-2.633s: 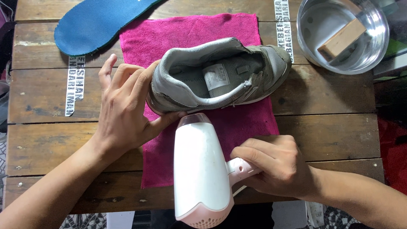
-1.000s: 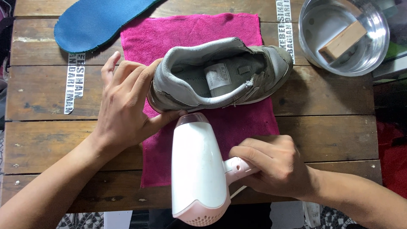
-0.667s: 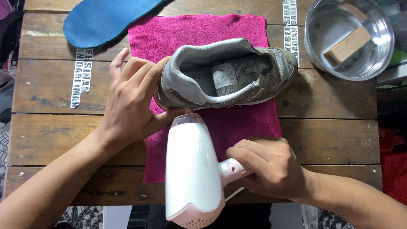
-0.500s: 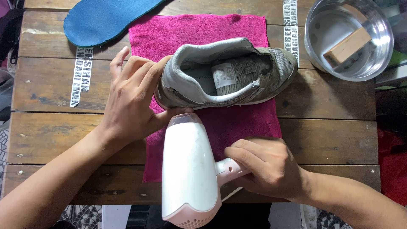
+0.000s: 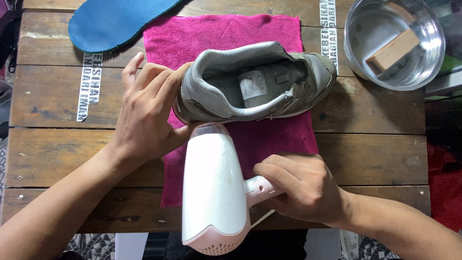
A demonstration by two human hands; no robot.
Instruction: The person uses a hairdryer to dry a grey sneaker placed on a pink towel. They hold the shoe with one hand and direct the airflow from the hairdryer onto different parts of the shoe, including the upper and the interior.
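A grey sneaker (image 5: 260,82) lies on a magenta towel (image 5: 226,33), its opening facing up. My left hand (image 5: 147,115) cups the heel of the sneaker, fingers wrapped over its back edge. My right hand (image 5: 301,185) grips the handle of a white hair dryer (image 5: 211,188). The dryer's nozzle points at the side of the sneaker near the heel, almost touching it.
A blue insole (image 5: 115,21) lies at the top left of the wooden slat table (image 5: 57,106). A metal bowl (image 5: 428,72) holding water and a wooden block (image 5: 392,50) stands at the top right. The table's near edge runs below my wrists.
The dryer has shifted slightly left along the sneaker's side; the view has shifted a little. Both hands keep their hold.
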